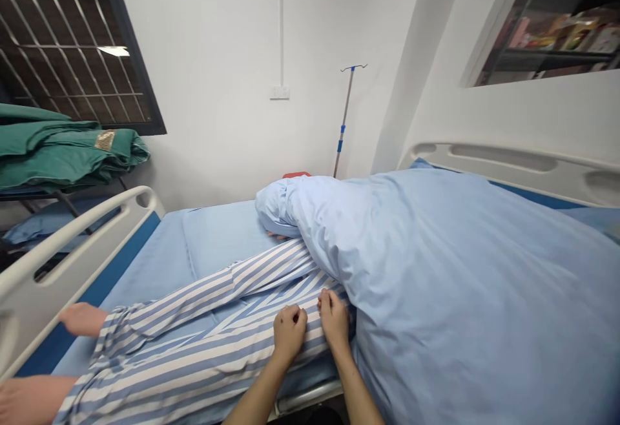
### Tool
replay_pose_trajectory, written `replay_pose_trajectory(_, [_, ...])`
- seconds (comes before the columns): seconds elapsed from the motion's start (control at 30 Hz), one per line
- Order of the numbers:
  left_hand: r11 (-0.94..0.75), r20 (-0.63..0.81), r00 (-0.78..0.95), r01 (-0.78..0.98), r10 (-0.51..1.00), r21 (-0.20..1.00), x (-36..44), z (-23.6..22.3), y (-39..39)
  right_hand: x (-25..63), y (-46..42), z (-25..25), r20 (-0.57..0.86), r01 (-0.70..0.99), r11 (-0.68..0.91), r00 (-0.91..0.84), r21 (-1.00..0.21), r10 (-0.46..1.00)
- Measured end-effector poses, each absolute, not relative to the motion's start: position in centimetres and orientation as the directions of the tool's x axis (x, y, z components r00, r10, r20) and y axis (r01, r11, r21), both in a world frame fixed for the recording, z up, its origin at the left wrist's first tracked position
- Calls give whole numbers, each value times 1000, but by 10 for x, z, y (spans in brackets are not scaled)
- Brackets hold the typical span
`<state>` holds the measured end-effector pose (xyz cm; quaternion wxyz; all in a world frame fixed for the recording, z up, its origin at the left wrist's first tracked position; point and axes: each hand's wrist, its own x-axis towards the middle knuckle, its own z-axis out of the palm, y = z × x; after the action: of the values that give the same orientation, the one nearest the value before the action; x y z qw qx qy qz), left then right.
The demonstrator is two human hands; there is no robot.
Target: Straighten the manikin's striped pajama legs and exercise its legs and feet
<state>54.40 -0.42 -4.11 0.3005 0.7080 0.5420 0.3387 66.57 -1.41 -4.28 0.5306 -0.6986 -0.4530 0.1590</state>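
Observation:
My left hand is loosely curled over the thigh of blue-and-white striped trousers, and no object shows in its fingers. Just to its right, my right hand is also curled, close to the edge of a light blue quilt. Whether its knuckles touch the trousers or hover over them I cannot tell. The trousers are on a figure lying on the bed, with two bare feet at the left end. Bunched thickly, the quilt hides the figure's upper body.
The bed's footboard stands left and its headboard right. A metal bed rail runs below my forearms. Behind the bed are an IV pole and a partly hidden red object. Folded green cloth lies at far left.

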Motion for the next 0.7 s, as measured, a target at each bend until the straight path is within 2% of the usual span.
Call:
replay_pose_trajectory(0.17, [-203, 65, 265, 534, 962, 821, 493, -34, -4, 667, -15, -38, 260, 570, -90, 503, -817, 824])
replay_pose_trajectory(0.27, [-180, 48, 242, 560, 969, 808, 437, -31, -4, 663, -16, -40, 291, 644, -114, 488, -756, 823])
replay_pose_trajectory(0.5, [-77, 75, 31, 654, 997, 753, 295, -33, -1, 647, -16, -53, 506, 834, -16, 350, -552, 788])
replay_pose_trajectory(0.7, [114, 29, -176, 749, 984, 652, 201, -42, -7, 644, -12, -61, 503, 899, -46, 286, -436, 816])
